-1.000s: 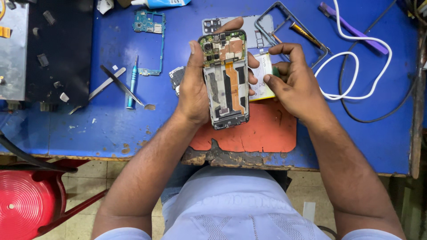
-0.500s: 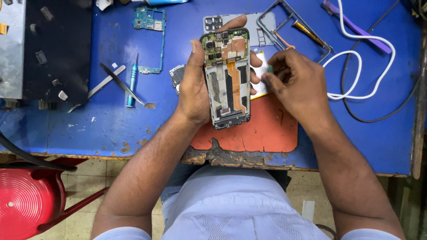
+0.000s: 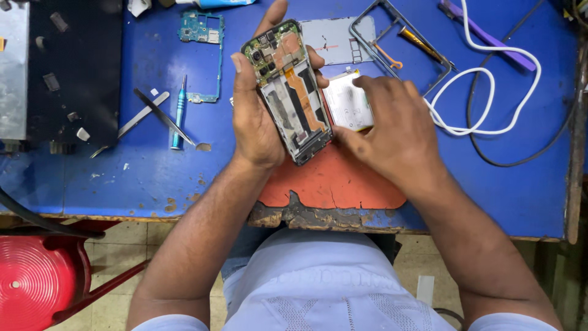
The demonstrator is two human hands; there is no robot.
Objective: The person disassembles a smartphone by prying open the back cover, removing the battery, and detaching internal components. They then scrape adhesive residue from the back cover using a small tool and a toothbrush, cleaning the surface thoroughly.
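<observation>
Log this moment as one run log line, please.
left hand: holds opened phone | right hand: on battery | bench: screwdriver, tweezers

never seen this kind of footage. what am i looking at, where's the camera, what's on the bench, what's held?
No machine here: a person's two bare hands, filmed from a head-worn camera looking down. The left hand holds an opened phone, its insides showing. The right hand rests beside it, over a flat battery. On the blue table lie an orange mat, tweezers, a small blue screwdriver, a circuit board, a metal frame and a white cable.
</observation>
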